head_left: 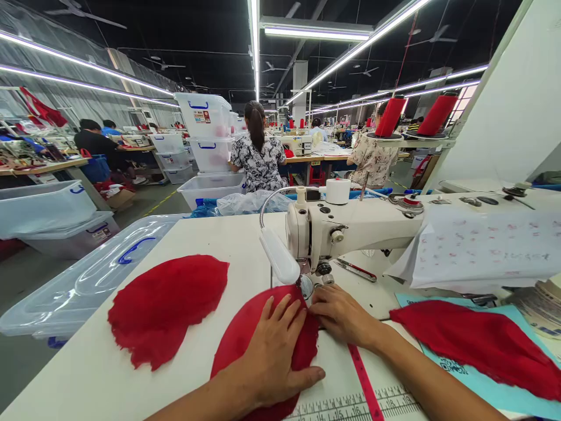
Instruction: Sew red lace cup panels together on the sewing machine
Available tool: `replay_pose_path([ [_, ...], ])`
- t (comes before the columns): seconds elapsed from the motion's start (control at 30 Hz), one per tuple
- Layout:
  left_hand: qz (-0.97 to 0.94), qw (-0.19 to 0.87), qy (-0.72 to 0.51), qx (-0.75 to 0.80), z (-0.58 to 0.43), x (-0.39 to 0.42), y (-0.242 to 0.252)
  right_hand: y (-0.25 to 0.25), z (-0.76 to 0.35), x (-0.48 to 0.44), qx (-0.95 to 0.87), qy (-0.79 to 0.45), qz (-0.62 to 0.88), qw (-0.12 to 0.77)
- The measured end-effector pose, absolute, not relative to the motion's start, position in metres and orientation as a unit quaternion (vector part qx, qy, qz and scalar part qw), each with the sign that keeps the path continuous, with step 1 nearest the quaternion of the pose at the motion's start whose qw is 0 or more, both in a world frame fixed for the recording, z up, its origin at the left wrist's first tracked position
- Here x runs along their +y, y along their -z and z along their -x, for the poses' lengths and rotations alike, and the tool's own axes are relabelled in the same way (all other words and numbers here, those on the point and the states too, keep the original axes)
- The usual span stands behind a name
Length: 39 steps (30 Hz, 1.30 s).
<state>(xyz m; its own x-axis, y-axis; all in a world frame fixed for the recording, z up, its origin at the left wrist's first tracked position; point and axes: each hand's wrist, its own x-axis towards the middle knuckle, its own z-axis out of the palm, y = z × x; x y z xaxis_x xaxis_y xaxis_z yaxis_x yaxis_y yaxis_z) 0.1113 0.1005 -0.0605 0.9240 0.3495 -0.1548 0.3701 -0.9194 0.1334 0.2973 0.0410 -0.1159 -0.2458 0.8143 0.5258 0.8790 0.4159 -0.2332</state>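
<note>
A white sewing machine stands on a white table. A rounded red fabric piece lies under its needle area. My left hand lies flat on this piece, fingers spread and open. My right hand rests at the piece's right edge just below the presser foot, fingers curled down onto the cloth, pinching its edge. A printed ruler strip with a red line runs under my right wrist.
A second red fabric piece lies to the left, a third on a blue sheet at right. Clear plastic bins stand left of the table. Printed paper drapes over the machine. Other workers sit at machines behind.
</note>
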Motion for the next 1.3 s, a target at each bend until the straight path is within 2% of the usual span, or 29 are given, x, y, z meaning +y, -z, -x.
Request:
replay_pose_path([
  [0.57,-0.991,0.07,0.041,0.108,-0.105,0.13,0.073,0.114,-0.294,0.041,-0.78,0.061,0.555,0.282],
  [1.07,-0.998,0.057,-0.015,0.025,-0.113,0.18,0.063,0.121,-0.292,0.06,-0.761,0.177,0.555,0.283],
  [1.3,-0.997,0.064,-0.017,0.028,-0.118,0.189,0.06,0.122,-0.292,0.06,-0.753,0.182,0.558,0.298],
])
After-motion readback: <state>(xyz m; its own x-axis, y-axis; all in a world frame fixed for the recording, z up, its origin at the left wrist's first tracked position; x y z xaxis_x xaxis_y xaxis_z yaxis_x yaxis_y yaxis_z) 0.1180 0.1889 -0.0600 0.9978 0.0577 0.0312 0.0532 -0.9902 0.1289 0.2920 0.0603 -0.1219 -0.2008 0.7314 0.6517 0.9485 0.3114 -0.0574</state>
